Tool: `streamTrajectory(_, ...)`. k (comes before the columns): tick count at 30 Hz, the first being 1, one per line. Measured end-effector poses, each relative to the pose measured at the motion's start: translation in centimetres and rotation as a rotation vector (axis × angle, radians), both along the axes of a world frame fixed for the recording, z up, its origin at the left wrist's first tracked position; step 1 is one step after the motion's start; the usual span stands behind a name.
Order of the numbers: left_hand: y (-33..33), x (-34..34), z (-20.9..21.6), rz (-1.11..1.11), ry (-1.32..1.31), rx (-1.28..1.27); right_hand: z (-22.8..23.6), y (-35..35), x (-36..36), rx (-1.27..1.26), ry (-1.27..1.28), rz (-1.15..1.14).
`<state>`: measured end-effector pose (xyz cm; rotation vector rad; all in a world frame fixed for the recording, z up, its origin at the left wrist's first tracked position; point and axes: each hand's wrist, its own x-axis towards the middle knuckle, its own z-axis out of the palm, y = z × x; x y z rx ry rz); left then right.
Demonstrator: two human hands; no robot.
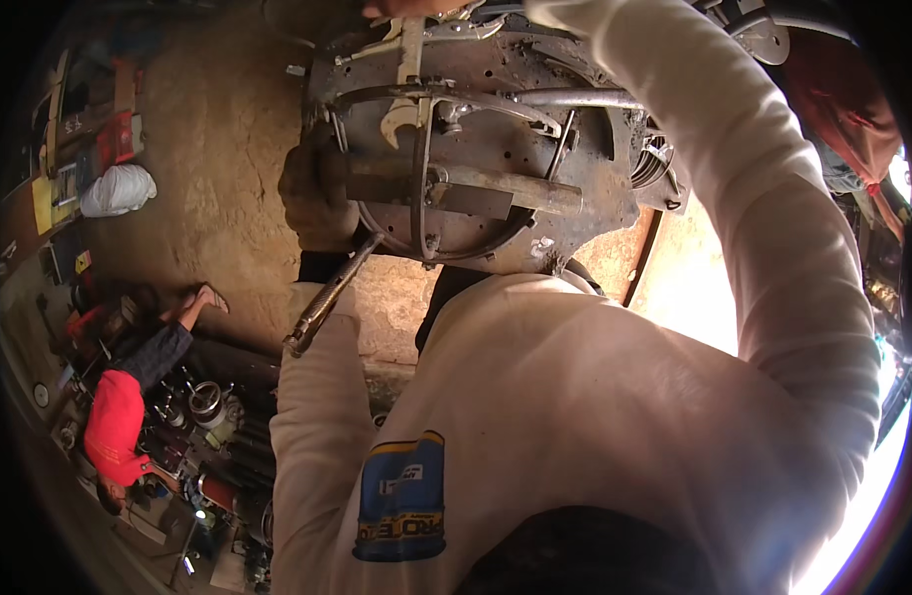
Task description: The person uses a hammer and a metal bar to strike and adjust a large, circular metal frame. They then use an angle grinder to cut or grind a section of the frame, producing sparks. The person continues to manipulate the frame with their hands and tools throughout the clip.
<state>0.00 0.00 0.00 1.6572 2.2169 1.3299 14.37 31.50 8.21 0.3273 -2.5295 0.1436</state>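
Note:
My left hand (319, 196), dark as if gloved, is closed in a fist at the left end of a flat metal bar (530, 190). The bar lies across a round metal frame (422, 178) on a worn metal bench plate (600, 203). A metal rod (335, 296) slants across my left wrist. My right arm reaches over to the top edge, where a bit of my right hand (414, 8) shows above an open-ended wrench (407, 69); its fingers are mostly cut off. The wrench's open jaw points down beside the round frame.
A metal tube (580, 97) crosses the plate at the right. Coiled metal rings (652, 164) sit by the plate's right edge. Far left, a person in a red shirt (114, 421) bends among machine parts (208, 402). A white bag (119, 190) lies at the left; reddish cloth (843, 104) shows upper right.

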Motion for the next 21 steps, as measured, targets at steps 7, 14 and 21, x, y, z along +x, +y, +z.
streamTrajectory(7, -0.5, -0.3, -0.2, 0.034, 0.223, -0.006, -0.2, -4.0, 9.9, -0.155, 0.012, -0.243)
streamTrajectory(14, -0.4, -1.1, -0.7, -0.024, 0.183, 0.016, -1.0, -7.5, 12.6, -0.218, -0.043, -0.437)
streamTrajectory(21, -0.2, -0.9, -0.4, -0.067, 0.215, 0.066, -0.7, -8.5, 13.0, -0.229, -0.046, -0.479)
